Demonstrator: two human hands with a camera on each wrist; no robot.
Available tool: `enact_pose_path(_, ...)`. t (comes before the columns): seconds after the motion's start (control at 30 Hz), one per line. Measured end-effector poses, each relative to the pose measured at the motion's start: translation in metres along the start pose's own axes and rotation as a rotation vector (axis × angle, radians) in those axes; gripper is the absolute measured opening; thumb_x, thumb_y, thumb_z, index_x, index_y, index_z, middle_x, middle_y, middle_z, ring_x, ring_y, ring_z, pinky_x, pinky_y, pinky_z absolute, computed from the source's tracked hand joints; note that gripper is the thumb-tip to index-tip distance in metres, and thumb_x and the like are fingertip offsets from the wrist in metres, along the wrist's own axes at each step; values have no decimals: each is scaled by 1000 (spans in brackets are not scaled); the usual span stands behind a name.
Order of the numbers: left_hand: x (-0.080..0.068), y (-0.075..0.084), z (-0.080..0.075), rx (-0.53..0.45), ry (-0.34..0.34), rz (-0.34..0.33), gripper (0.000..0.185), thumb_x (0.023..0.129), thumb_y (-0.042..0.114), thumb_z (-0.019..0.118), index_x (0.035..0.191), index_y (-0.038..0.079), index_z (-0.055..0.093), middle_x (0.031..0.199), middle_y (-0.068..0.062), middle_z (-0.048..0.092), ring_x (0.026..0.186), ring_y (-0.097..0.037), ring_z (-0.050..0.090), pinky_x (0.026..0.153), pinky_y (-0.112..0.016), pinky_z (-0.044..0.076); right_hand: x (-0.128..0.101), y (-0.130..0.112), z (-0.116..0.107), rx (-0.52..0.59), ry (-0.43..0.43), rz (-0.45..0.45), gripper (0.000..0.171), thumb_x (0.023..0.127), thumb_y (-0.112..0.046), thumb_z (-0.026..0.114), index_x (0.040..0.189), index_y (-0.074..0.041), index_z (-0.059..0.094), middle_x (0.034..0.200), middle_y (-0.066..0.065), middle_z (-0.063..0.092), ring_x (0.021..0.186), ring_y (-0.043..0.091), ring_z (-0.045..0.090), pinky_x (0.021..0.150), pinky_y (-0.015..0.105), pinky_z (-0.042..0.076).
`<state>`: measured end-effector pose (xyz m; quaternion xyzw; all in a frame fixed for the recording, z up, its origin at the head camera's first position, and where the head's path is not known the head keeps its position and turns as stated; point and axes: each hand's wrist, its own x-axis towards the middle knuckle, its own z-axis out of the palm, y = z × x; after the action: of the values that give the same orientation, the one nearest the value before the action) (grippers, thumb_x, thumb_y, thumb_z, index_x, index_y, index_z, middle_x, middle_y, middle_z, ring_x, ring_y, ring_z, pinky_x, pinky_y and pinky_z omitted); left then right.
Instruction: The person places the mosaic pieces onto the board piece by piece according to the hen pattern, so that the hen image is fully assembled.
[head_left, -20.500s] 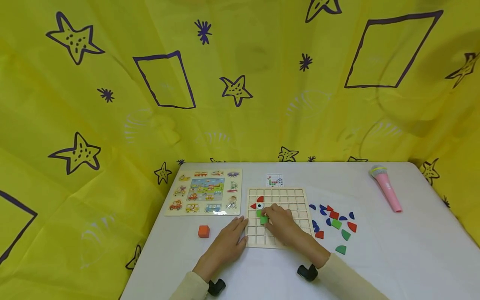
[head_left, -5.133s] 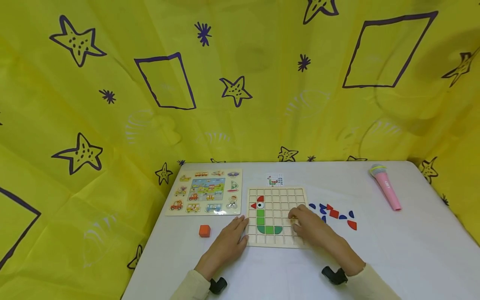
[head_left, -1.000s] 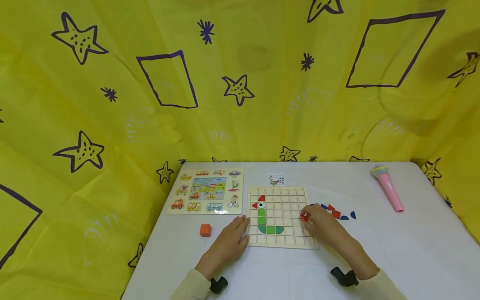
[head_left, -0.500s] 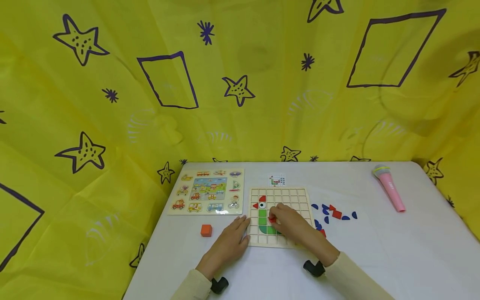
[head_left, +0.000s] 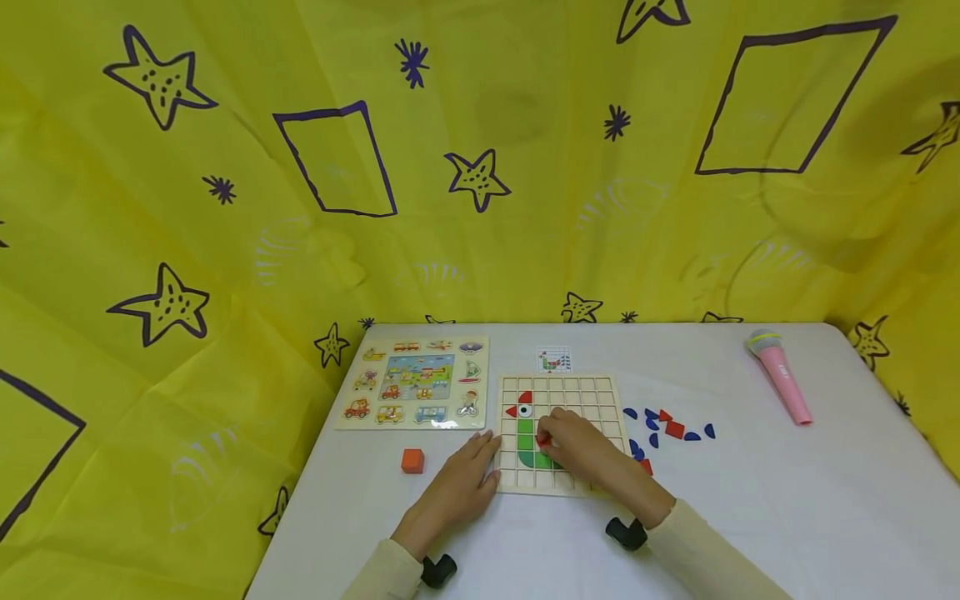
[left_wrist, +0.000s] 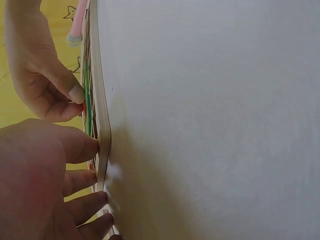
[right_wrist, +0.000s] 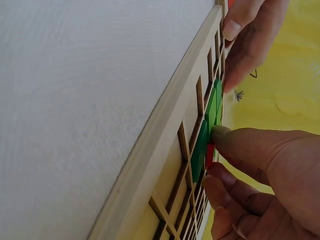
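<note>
Red flat piece (right_wrist: pixel 210 156): pinched in the right hand (head_left: pixel 576 446) at the wooden grid board (head_left: pixel 592 398), beside green squares (head_left: pixel 525 427); seating unclear. Left hand (head_left: pixel 461 482): fingers extended, touching the board's edge. Right hand obscures several cells. Blue half-round pieces (head_left: pixel 630 412) and pink microphone (head_left: pixel 783 383) lie rightward on the white desk (head_left: pixel 765 517).
</note>
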<state>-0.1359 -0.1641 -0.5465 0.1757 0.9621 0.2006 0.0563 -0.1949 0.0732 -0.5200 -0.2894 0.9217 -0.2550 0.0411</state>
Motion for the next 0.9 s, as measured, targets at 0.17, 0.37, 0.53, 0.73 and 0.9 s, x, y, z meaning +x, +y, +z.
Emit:
enact_pose_path(0.17,0,0,0,-2,7,12,58,103,31,54,155,13,38,160,-5,33,147,-24,28,116,-43,30,1,0,-1,-3,-9,6,7,91,-12,75,92,-13,68,87,-4,54,78,12,49,74,30,51)
enact_pose_path(0.37,0,-1,0,1,5,12,57,103,32,53,156,14,38,160,-4,33,147,-23,28,116,-43,29,3,-1,0,-9,-14,6,5,92,-11,74,93,-13,69,89,-5,54,80,11,49,75,30,51)
enact_pose_path(0.53,0,-1,0,0,-2,8,58,103,33,53,156,14,37,160,-3,32,147,-23,27,116,-42,29,4,1,1,-19,-16,5,6,91,-11,74,93,-14,69,88,-6,54,80,11,49,75,30,51)
enact_pose_path(0.73,0,0,-1,-6,-2,6,57,103,32,52,156,14,38,160,-3,32,147,-23,27,116,-43,29,4,1,1,-33,-5,1,9,89,-11,77,93,-15,69,88,-6,53,79,12,49,75,30,51)
enact_pose_path(0.9,0,-1,-1,-1,-4,5,58,103,32,53,156,14,37,160,-4,32,147,-23,27,116,-43,29,4,2,-1,-25,-25,30,10,88,-13,78,94,-15,70,89,-6,55,81,12,51,77,31,52)
